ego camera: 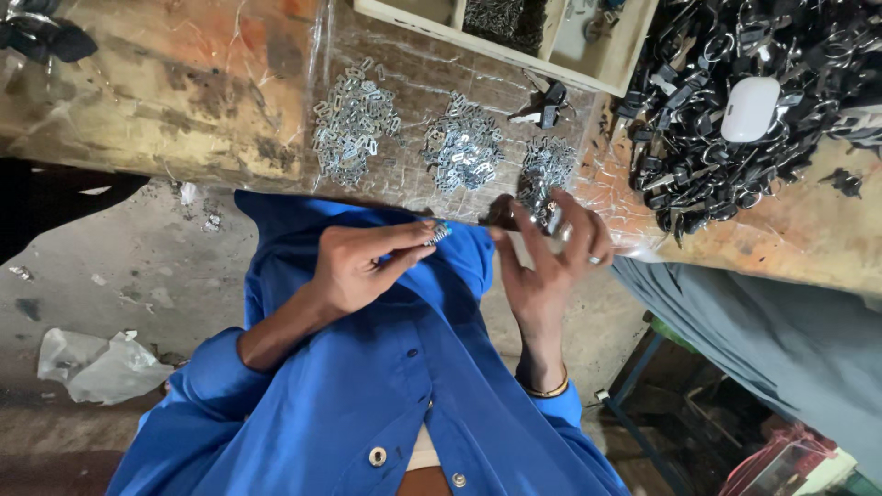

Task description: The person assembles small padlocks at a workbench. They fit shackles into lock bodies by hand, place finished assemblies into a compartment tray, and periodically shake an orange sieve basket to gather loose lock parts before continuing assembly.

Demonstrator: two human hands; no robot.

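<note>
Left hand [363, 266] pinches a small shiny metal clip [442, 232], long axis pointing toward 2 o'clock; right hand [551, 253] seemingly grips a dark tool [502, 213].

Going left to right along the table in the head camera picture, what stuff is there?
Left pile of small silver metal pieces → middle silver pile → smaller silver pile → big heap of black clips → white rounded case lying on that heap.

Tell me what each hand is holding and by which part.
The left hand pinches a small silver metal piece by one end between its fingertips. The right hand grips small metal parts; which part it grips cannot be told.
</note>
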